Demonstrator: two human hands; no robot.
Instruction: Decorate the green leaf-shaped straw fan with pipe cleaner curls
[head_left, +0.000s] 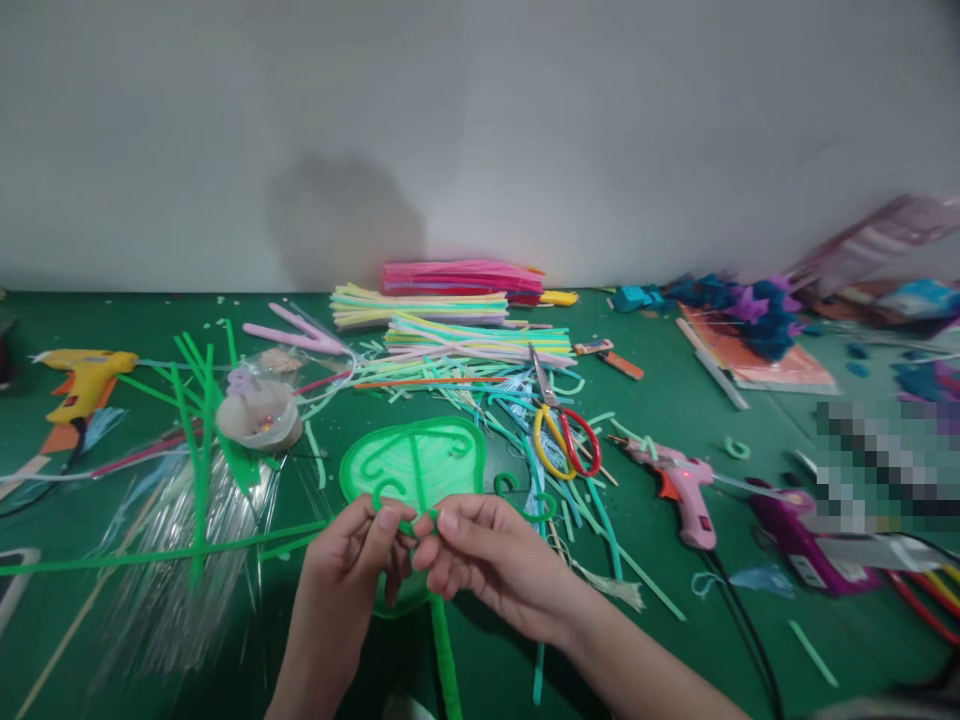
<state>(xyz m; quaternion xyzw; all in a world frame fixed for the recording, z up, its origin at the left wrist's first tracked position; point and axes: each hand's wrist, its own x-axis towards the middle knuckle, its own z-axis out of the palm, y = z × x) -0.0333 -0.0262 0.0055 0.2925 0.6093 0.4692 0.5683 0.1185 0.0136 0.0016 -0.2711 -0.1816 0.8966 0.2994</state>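
Left hand (349, 550) and right hand (487, 550) pinch a curled green pipe cleaner (391, 484) at their fingertips; beneath them lies a rounded green pipe-cleaner fan (446, 465), pale inside, brighter-rimmed, with scrolls, a central rib and a wrapped handle.

I see a fuzzy green curl (390, 482) at my fingers (448, 522), a green-rimmed, pale-striped, leaf-shaped panel (446, 468) beyond them, and red-and-yellow-handled metal scissors (553, 400) to their right.
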